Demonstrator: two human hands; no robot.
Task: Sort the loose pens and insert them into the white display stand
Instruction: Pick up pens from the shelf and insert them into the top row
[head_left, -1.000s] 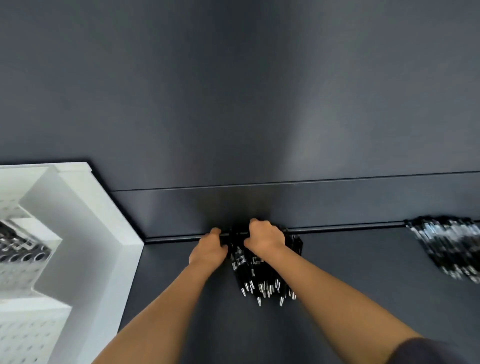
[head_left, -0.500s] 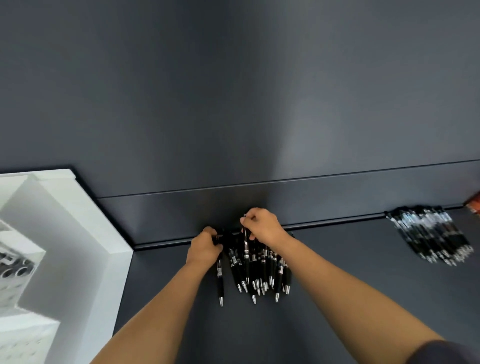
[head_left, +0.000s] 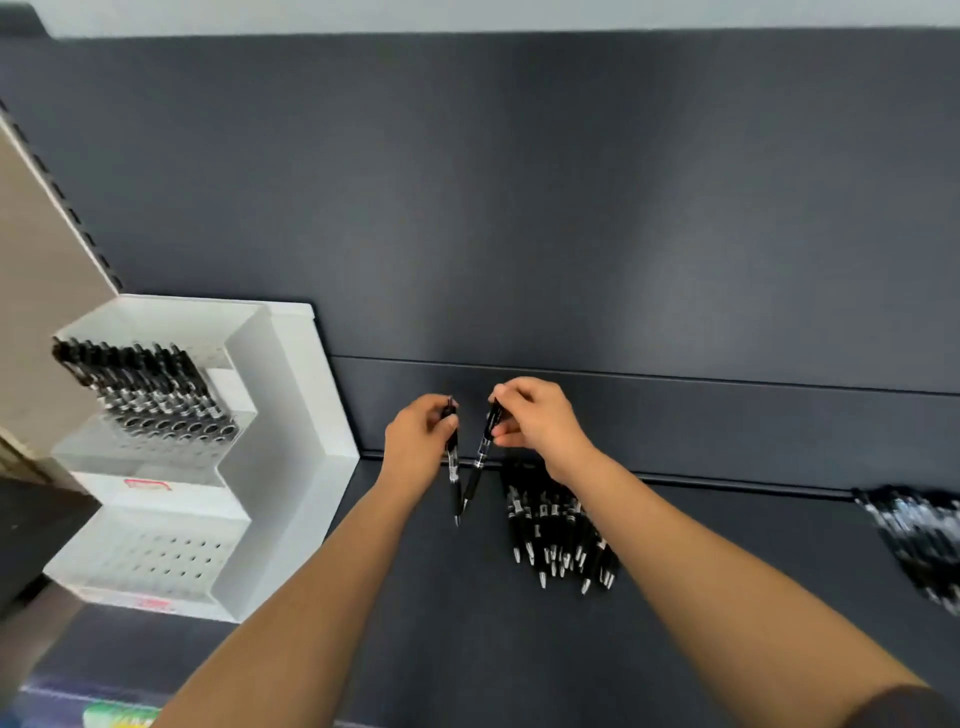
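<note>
Arms forward, left grip (head_left: 418, 441) and right grip (head_left: 540, 418) each in a pinch

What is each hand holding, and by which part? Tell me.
The left hand grips a black pen near its top end; the right hand pinches a second black pen, also near the top. Both tips point down.

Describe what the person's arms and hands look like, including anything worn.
The left hand and right hand are bare: no gloves, rings or watch visible. Both forearms are uncovered; a dark sleeve shows only high on the right arm, at the frame's corner.
</note>
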